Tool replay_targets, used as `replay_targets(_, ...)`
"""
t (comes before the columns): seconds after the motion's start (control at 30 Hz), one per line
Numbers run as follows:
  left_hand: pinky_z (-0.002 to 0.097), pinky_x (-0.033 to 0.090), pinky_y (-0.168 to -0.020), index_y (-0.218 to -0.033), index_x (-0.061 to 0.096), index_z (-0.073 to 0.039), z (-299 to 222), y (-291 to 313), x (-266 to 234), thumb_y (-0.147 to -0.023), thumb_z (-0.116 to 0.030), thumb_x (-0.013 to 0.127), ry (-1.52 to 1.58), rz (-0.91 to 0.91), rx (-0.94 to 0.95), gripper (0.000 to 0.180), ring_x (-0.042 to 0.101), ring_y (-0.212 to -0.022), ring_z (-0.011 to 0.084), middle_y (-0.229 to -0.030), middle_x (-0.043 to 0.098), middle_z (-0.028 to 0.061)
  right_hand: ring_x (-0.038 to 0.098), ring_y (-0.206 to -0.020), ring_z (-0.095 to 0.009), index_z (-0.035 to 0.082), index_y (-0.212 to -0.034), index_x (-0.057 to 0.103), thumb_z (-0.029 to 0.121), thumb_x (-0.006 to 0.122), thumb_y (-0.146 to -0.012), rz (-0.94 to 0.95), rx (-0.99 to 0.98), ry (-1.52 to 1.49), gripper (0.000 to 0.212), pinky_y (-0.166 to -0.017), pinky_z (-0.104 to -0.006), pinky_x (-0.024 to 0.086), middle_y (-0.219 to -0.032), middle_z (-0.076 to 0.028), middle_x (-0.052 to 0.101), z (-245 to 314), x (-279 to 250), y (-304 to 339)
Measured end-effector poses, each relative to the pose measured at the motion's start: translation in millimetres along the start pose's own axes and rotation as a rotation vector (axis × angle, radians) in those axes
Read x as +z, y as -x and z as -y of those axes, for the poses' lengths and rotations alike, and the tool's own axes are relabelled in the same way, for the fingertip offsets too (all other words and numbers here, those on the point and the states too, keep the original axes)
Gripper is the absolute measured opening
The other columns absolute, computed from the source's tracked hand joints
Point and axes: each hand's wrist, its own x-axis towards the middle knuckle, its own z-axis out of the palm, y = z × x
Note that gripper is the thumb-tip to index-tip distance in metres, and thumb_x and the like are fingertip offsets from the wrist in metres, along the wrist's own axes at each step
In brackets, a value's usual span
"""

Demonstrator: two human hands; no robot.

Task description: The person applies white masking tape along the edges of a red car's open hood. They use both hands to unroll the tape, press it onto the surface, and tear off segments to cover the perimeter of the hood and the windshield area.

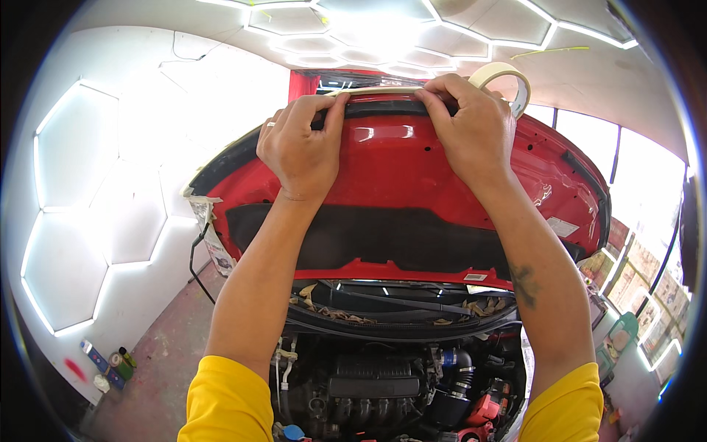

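A raised red car hood [383, 166] fills the middle of the view, its underside facing me. Along its top edge runs a pale strip of masking tape [379, 91], stretched between my two hands. My left hand [302, 151] pinches the strip against the edge with thumb and fingers. Opposite it, my right hand [475, 129] is closed on the strip, thumb and fingers at the rim. The masking tape roll [524, 92] sits behind the right hand, partly hidden by it. A black rubber seal [383, 108] lies just below the strip.
Below the hood is the open engine bay [375, 383], with dry leaves [335, 313] along the cowl. Masking paper [210, 228] hangs at the hood's left corner. Cans and boxes [110, 365] stand on the floor at left. A green chair [617, 339] is at right.
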Motion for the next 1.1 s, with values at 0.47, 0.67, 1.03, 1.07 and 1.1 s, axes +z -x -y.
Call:
replay_targets(0.47, 0.0394, 0.049, -0.071, -0.102, 0.073, -0.014, 9, -29, -18, -0.076, -0.033, 0.102, -0.183, 0.117, 0.233, 0.043, 0.06, -0.079, 0.021, -0.084, 0.064, 0.0, 0.072, -0.071, -0.031, 0.015, -0.096, 0.083, 0.033, 0.081, -0.097, -0.072, -0.054, -0.018, 0.018, -0.083, -0.0465, 0.052, -0.077, -0.006, 0.078, -2, 2, 1)
replay_targets(0.67, 0.0397, 0.053, -0.074, -0.11, 0.074, -0.014, 10, -48, -12, -0.074, -0.034, 0.102, -0.125, 0.207, 0.429, 0.05, 0.065, -0.09, 0.0231, -0.095, 0.069, 0.0008, 0.072, -0.071, -0.031, 0.014, -0.095, 0.082, 0.032, 0.082, -0.096, -0.087, -0.05, -0.004, 0.017, -0.082, -0.0463, 0.053, -0.078, -0.007, 0.079, -2, 2, 2)
replay_targets(1.03, 0.0416, 0.057, -0.08, -0.116, 0.075, -0.015, -23, -65, 22, -0.07, -0.032, 0.101, -0.031, 0.259, 0.465, 0.056, 0.068, -0.097, 0.0255, -0.101, 0.072, 0.0012, 0.076, -0.072, -0.029, 0.014, -0.101, 0.08, 0.041, 0.086, -0.091, -0.052, -0.001, 0.136, 0.028, -0.074, -0.0471, 0.056, -0.077, -0.003, 0.079, -3, -9, -4)
replay_targets(1.07, 0.0415, 0.057, -0.08, -0.116, 0.075, -0.015, -26, -67, 24, -0.07, -0.031, 0.101, -0.038, 0.264, 0.488, 0.056, 0.068, -0.097, 0.0262, -0.101, 0.072, 0.0014, 0.076, -0.072, -0.029, 0.015, -0.101, 0.08, 0.043, 0.086, -0.09, -0.061, 0.001, 0.139, 0.03, -0.073, -0.0472, 0.056, -0.076, -0.003, 0.078, -5, -10, -4)
replay_targets(1.1, 0.0414, 0.057, -0.081, -0.117, 0.075, -0.015, -30, -67, 26, -0.07, -0.031, 0.101, -0.043, 0.268, 0.507, 0.056, 0.068, -0.097, 0.027, -0.101, 0.072, 0.0016, 0.076, -0.071, -0.029, 0.015, -0.101, 0.08, 0.045, 0.087, -0.09, -0.067, 0.003, 0.146, 0.032, -0.073, -0.0472, 0.056, -0.075, -0.002, 0.078, -10, -12, -4)
